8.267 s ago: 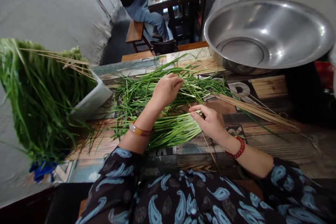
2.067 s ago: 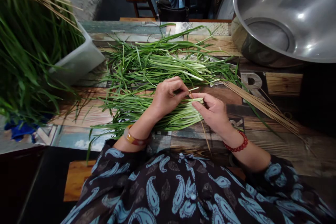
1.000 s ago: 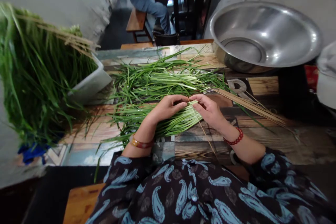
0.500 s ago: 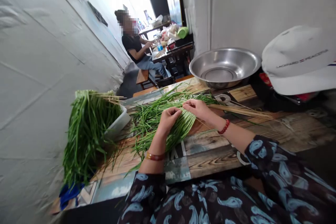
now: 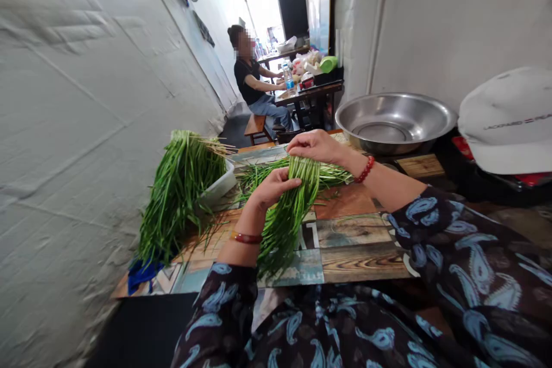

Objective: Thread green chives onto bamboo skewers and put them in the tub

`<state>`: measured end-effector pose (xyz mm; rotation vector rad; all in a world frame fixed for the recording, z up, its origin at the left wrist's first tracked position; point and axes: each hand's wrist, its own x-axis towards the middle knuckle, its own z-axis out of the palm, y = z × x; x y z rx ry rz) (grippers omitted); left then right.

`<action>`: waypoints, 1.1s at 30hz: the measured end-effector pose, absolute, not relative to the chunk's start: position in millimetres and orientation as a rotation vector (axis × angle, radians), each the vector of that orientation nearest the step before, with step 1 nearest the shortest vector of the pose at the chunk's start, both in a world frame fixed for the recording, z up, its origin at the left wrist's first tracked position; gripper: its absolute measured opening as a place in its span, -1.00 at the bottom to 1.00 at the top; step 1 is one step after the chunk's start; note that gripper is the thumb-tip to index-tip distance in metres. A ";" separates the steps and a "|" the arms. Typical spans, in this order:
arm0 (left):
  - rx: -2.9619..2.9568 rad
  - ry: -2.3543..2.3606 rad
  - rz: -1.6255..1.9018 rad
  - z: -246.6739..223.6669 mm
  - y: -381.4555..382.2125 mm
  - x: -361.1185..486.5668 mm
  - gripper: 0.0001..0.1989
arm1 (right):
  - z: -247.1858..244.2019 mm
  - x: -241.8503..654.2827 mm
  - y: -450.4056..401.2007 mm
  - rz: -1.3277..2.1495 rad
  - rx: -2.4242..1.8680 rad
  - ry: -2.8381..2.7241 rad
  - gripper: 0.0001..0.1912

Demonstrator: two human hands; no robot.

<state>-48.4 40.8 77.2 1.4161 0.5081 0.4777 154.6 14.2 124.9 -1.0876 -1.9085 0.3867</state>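
Right hand [image 5: 317, 146] pinched closed, left hand [image 5: 276, 185] loosely curled, we're gripping slim green stalks [image 5: 297, 201] above the planked table's near edge [image 5: 366, 279].

We saw a smooth, glossy metal basin [image 5: 388, 118], a wood-look bench [image 5: 357, 256], a matt cloth cap [image 5: 509, 121] and a rough, creased wall [image 5: 86, 126].
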 end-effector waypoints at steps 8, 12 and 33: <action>1.271 0.512 0.749 97.7 37.9 -59.9 -0.60 | 149.7 159.7 1.7 0.385 -1.216 -1.947 -0.60; 1.237 0.494 0.769 95.5 30.2 -58.4 -0.56 | 146.4 147.0 -1.7 0.248 -1.272 -2.033 -0.74; 1.559 0.374 0.784 98.9 54.1 -78.1 -0.48 | 161.4 154.3 -0.4 0.498 -1.364 -2.019 -0.67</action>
